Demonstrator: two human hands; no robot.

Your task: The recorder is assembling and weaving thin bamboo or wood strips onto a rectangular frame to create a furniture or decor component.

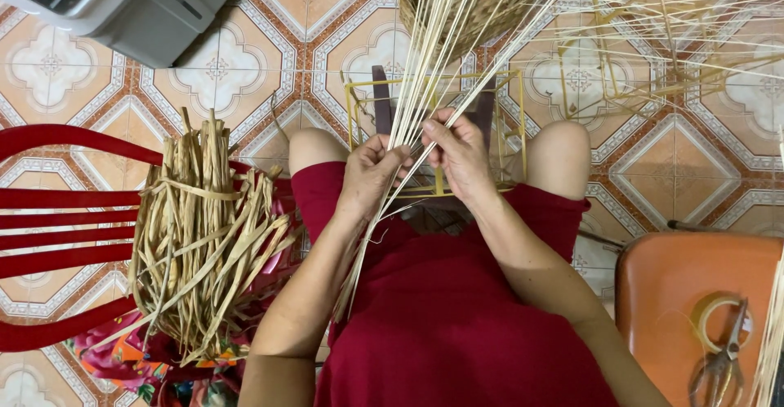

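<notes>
Pinching: left hand (369, 172) and right hand (459, 155) are both closing their grip on a bundle of pale thin reeds (425, 56), fingers clamped around the strands.
Reeds: they are fanning upward from the hands and trailing down past the left wrist, over the red-clothed lap.
Frame: a yellow wire frame (353, 111) is sitting between the knees, just behind the hands.
Left side: a sheaf of flat dried straw strips (204, 235) is resting on a red chair (57, 203).
Right side: scissors (723, 358) and a tape roll (709, 315) are lying on an orange stool (678, 284).
</notes>
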